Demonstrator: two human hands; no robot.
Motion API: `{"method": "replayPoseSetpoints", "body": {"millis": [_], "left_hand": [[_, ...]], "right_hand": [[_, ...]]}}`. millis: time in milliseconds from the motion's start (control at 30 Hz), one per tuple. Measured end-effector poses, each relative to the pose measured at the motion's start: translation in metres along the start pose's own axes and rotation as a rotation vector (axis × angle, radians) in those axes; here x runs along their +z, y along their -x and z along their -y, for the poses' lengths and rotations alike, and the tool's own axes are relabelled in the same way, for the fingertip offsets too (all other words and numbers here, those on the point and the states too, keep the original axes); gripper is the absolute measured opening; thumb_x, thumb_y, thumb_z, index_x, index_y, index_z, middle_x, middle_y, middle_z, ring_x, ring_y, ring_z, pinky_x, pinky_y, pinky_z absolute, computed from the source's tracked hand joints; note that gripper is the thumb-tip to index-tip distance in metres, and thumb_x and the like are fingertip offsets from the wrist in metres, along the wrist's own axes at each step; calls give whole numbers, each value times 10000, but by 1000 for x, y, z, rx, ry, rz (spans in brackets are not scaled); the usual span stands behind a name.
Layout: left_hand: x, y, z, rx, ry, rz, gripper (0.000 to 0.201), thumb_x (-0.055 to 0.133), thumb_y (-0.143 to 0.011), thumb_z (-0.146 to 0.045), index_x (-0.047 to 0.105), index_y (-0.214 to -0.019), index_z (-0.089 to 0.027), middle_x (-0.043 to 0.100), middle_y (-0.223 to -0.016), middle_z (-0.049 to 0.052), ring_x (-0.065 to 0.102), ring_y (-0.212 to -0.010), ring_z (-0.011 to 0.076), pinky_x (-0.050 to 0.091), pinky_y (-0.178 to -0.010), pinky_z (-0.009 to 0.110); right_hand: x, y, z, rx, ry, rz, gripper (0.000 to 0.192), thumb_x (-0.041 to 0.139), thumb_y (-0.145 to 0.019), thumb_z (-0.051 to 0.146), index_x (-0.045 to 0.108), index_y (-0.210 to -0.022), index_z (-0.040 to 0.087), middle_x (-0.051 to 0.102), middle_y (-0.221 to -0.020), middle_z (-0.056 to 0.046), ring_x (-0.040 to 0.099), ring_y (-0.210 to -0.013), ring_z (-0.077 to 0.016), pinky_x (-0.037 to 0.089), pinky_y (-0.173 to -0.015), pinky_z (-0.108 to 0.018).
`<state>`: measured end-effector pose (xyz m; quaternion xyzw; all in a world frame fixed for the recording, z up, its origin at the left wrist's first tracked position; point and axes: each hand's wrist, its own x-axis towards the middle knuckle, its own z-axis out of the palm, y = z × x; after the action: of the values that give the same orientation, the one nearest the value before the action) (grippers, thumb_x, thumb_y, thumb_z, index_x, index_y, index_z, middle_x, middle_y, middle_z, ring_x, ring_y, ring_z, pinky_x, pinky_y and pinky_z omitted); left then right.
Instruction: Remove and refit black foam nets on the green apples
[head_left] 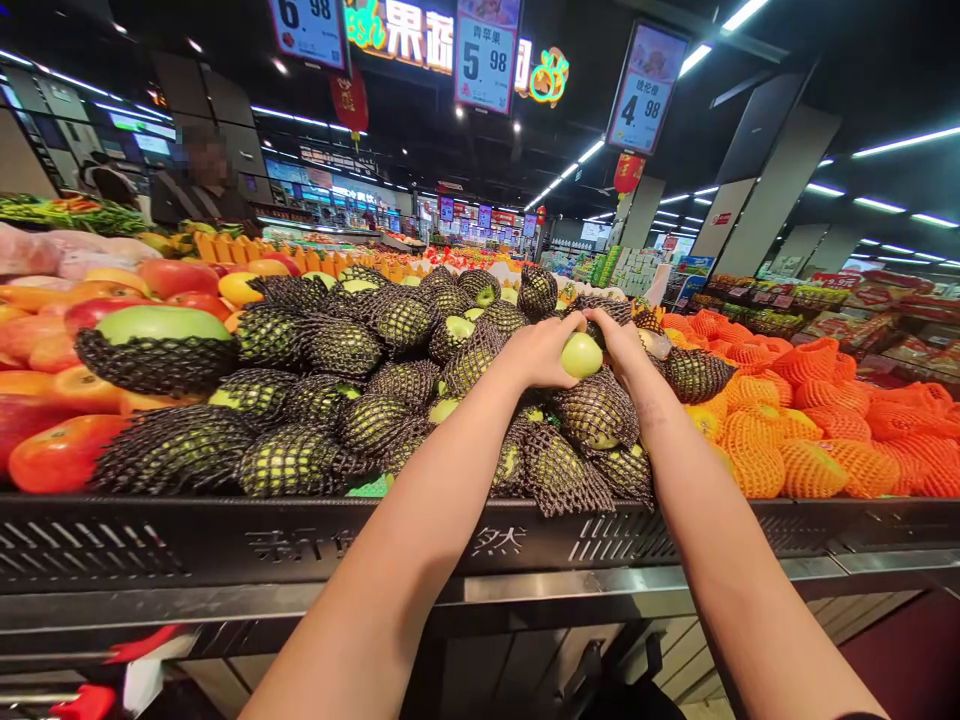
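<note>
A price sign [486,62] reads "青苹果 5.98". Both forearms [446,480] reach forward; the left hand [538,350] clamps its fingers on a green apple [581,355] above black-netted fruit [367,425]; the right hand's [619,342] grip, just beside, I cannot tell.

A black slatted display bin [217,548] carries red-and-yellow fruit [64,458] at left, possibly mangoes, green apples [341,347] in black netting across the middle, and orange-netted fruit [814,470] at right.

The left hand [540,352] holds a green apple [582,356], the right hand [621,340] just beside it. Netted green apples [343,347] reach the front edge of the black display tray [217,540].
</note>
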<state>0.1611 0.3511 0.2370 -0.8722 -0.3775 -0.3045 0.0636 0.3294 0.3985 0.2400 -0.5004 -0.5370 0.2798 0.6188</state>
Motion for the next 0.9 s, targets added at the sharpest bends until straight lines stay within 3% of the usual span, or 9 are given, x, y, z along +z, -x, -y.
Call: {"method": "replayPoseSetpoints", "body": {"millis": [233, 367, 500, 567, 633, 700, 900], "left_hand": [[-1, 1, -5, -219, 88, -205, 623, 742, -661, -480, 493, -1180, -240, 704, -1068, 77, 687, -937, 297, 545, -785, 387], [-2, -1, -8, -348, 176, -336, 598, 728, -699, -507, 481, -1174, -242, 701, -1059, 76, 695, -957, 288, 541, -823, 387], [-6, -3, -7, -515, 259, -536, 611, 646, -816, -514, 368, -1291, -248, 683, -1136, 109, 689, -1014, 297, 534, -865, 417], [-8, -2, -6, -579, 257, -542, 576, 541, -901, -516, 286, -1354, -267, 657, -1221, 121, 676, -1069, 290, 526, -888, 412], [-9, -2, -6, -613, 233, -506, 557, 457, -945, -529, 228, -1386, -276, 629, -1285, 126, 665, -1106, 282, 521, -910, 399], [-9, -2, -7, -626, 223, -492, 582, 456, -941, -554, 214, -1391, -276, 624, -1290, 124, 666, -1105, 281, 519, -928, 397], [-5, -2, -10, -550, 196, -494, 641, 545, -911, -531, 210, -1405, -298, 603, -1296, 122, 625, -1151, 308, 516, -943, 436]], "right_hand": [[-5, -2, -1, 193, 69, 165, 366, 761, -717, 515, 651, -864, 198, 674, -802, -65, 651, -740, -206, 629, -598, -334], [-6, 1, 1, 209, 110, 277, 341, 692, -787, 530, 678, -885, 203, 730, -931, -84, 687, -833, -221, 645, -641, -342], [-5, 11, 3, 160, 211, 367, 362, 814, -684, 387, 699, -980, 214, 760, -1018, -65, 699, -966, -253, 640, -819, -422], [-5, 13, 4, 73, 322, 511, 515, 898, -568, 338, 715, -1034, 218, 765, -1096, -62, 682, -1097, -294, 562, -1014, -497], [-6, 13, 5, 0, 442, 662, 700, 967, -435, 336, 737, -1086, 224, 728, -1250, -74, 592, -1284, -348, 396, -1187, -533], [-9, 10, 4, -2, 506, 738, 793, 996, -363, 378, 756, -1108, 250, 663, -1374, -62, 484, -1401, -379, 265, -1256, -543], [-12, 3, -6, 12, 391, 709, 583, 976, -435, 469, 791, -951, 268, 734, -1251, -50, 547, -1345, -381, 283, -1240, -571]]}}
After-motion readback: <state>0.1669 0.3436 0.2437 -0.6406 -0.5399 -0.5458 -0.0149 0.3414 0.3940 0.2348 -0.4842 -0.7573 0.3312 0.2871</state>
